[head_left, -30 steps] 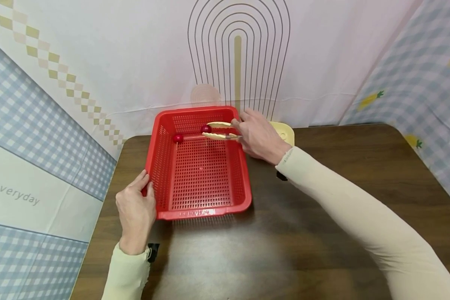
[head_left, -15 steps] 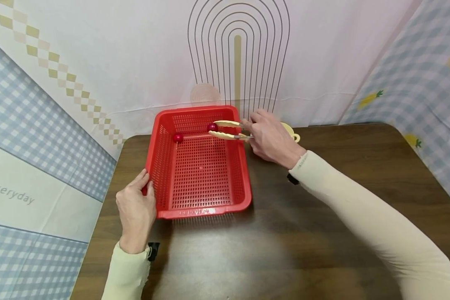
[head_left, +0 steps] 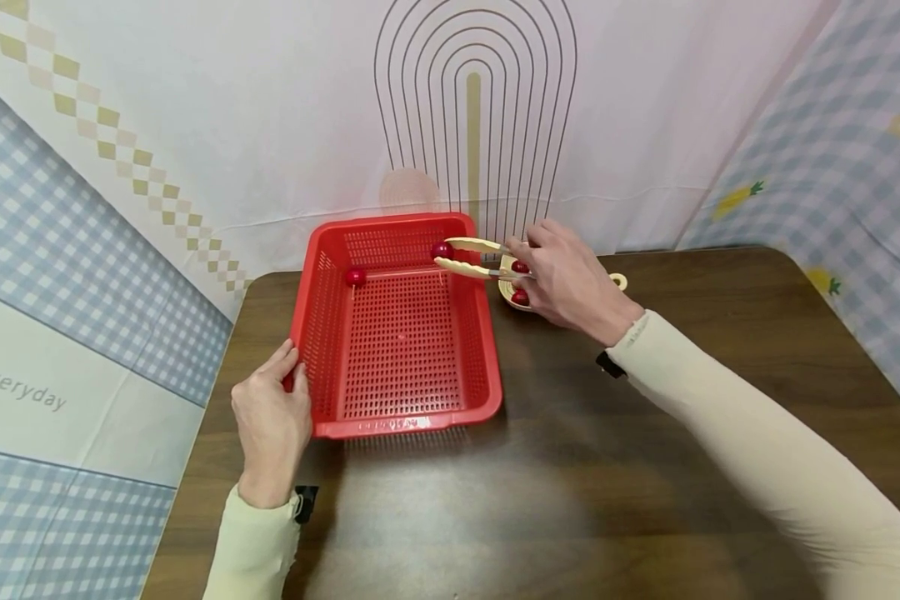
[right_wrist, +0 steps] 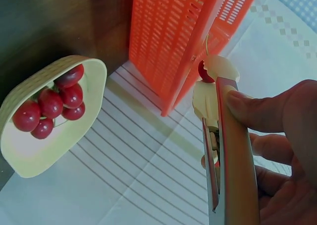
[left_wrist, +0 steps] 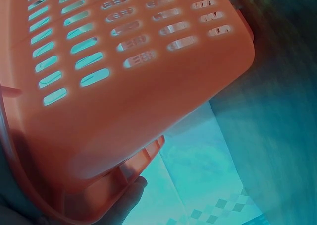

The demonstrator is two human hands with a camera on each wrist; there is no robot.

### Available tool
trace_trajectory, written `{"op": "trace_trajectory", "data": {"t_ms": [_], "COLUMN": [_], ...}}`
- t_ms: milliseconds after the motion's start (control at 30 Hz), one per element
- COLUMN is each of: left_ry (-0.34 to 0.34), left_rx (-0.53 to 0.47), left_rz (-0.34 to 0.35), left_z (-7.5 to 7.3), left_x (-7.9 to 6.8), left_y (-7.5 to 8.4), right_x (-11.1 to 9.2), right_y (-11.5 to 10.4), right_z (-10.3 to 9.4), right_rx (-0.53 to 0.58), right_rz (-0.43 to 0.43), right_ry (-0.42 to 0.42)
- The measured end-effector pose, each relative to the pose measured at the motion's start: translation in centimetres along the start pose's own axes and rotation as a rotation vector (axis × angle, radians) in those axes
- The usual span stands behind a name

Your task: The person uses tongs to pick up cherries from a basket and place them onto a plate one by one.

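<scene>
My left hand (head_left: 272, 421) grips the left rim of a red perforated basket (head_left: 401, 425), thumb and fingers around its edge. With my right hand (head_left: 570, 279) I hold cream-tipped tongs (head_left: 474, 246), whose tips pinch a dark red cherry (head_left: 442, 250) over the basket's back right corner. A thin stem (right_wrist: 207, 45) shows on that cherry in the right wrist view. Another cherry (head_left: 356, 277) lies inside the basket at the back left. Partly behind my right hand, a pale yellow dish (right_wrist: 94, 96) contains several cherries (right_wrist: 50, 103).
Basket and dish stand on a dark wooden table (head_left: 555, 467). Close behind the table's back edge hangs a patterned curtain (head_left: 307, 108); a checked cloth (head_left: 855, 192) hangs at the right.
My right hand has moved to the right, carrying the tongs and pinched cherry toward the basket's right rim. More of the dish and its cherries now shows. My left hand has stayed put.
</scene>
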State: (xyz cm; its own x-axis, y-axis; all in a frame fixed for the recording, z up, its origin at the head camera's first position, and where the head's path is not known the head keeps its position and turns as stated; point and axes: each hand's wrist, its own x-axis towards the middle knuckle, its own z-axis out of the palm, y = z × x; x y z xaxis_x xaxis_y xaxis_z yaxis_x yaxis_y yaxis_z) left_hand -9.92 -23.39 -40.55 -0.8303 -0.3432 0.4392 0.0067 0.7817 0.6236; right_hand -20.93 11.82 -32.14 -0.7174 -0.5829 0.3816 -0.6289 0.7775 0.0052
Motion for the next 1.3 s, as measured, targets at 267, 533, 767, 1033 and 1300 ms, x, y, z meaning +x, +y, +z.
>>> {"op": "trace_trajectory", "data": {"t_ms": [267, 533, 767, 1033, 1300], "left_ry": [0.002, -0.006, -0.005, -0.005, -0.004], "left_rx": [-0.003, 0.000, -0.001, 0.001, -0.004], "left_rz": [-0.003, -0.006, -0.003, 0.000, -0.003], "left_z": [0.1, 0.0, 0.1, 0.0, 0.0], "left_x": [0.0, -0.1, 0.0, 0.0, 0.0], "left_y": [-0.1, 0.0, -0.1, 0.0, 0.0], "right_x": [-1.0, -1.5, -2.3, -3.1, -4.2], "right_y": [1.0, 1.8, 2.6, 3.5, 4.4], "right_z": [-0.5, -0.9, -1.0, -0.9, -1.1], "right_rx": [0.023, 0.011, 0.015, 0.020, 0.006], "right_rz": [0.034, 0.044, 0.070, 0.098, 0.124], "right_ry": [0.017, 0.022, 0.034, 0.055, 0.040]}}
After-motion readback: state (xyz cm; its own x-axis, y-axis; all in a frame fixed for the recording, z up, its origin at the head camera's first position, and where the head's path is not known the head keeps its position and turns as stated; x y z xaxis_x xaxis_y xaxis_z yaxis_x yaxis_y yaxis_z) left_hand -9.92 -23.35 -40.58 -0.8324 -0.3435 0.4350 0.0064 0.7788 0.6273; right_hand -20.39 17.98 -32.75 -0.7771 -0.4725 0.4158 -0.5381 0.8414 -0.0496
